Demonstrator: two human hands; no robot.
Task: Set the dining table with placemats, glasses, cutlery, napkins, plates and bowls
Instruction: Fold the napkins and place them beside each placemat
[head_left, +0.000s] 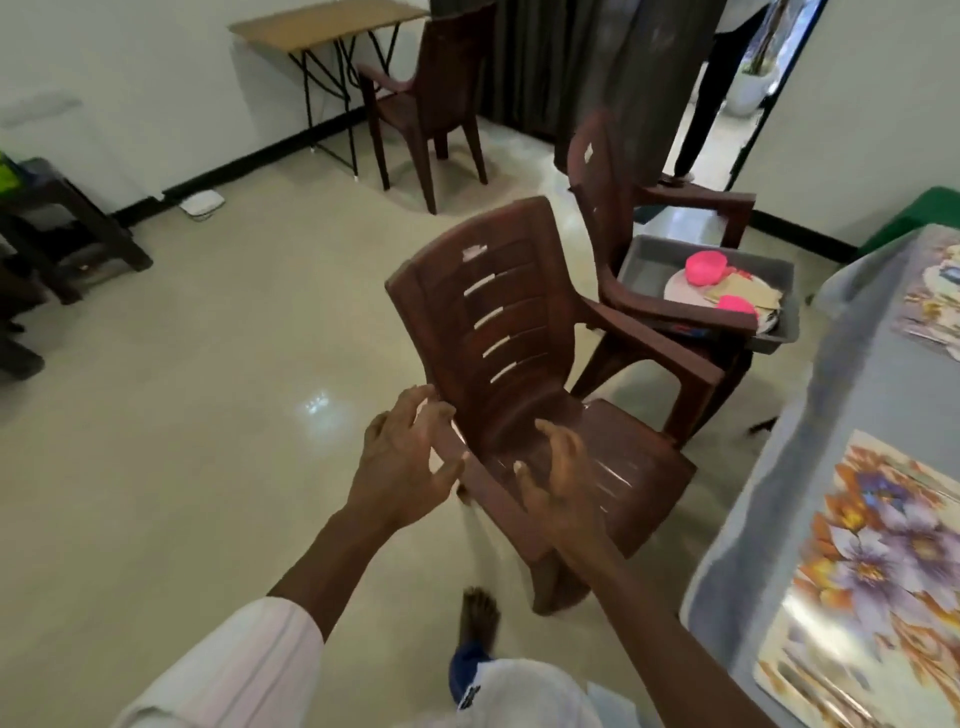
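Chair (519, 338), brown plastic. Left hand (405, 467) and right hand (556, 483) spread wide at its armrest (488, 496), gripping nothing. Hazard: a shove could bump neighbouring chair (602, 171), tipping tray (644, 260) with bowls (701, 267).

My left hand (402, 467) is spread open at the near armrest of a brown plastic chair (509, 322), thumb just beside it. My right hand (556, 483) is over the seat with its fingers loosely bent. Behind it, a second chair (602, 171) carries a grey tray (654, 254) with pink bowls (704, 266). To my right is the cloth-covered table (852, 395) with a floral placemat (893, 571).
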